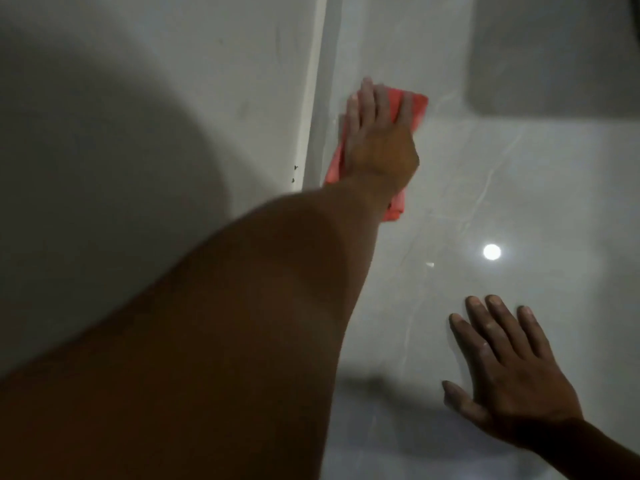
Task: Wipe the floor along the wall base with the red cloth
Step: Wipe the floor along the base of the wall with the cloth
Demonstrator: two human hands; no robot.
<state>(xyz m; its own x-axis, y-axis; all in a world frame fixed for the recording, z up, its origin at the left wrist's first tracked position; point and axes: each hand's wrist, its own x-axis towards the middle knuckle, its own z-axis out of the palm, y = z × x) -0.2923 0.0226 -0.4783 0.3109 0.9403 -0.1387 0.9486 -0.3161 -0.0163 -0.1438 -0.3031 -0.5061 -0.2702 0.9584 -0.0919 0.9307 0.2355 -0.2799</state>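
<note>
The red cloth (pixel 415 107) lies flat on the glossy pale floor (pixel 502 174), right beside the wall base (pixel 317 98). My left hand (pixel 377 143) presses down on the cloth with fingers spread, pointing away from me; the arm reaches in from the bottom left and looks motion-blurred. Cloth edges show past the fingertips and below the wrist. My right hand (pixel 509 379) rests palm down on the floor at the lower right, fingers apart and holding nothing.
The white wall (pixel 156 98) fills the left side, with small dark marks near its base. A dark grey rounded object (pixel 554 46) sits on the floor at the upper right. A ceiling light's reflection (pixel 491 251) glints on the tiles.
</note>
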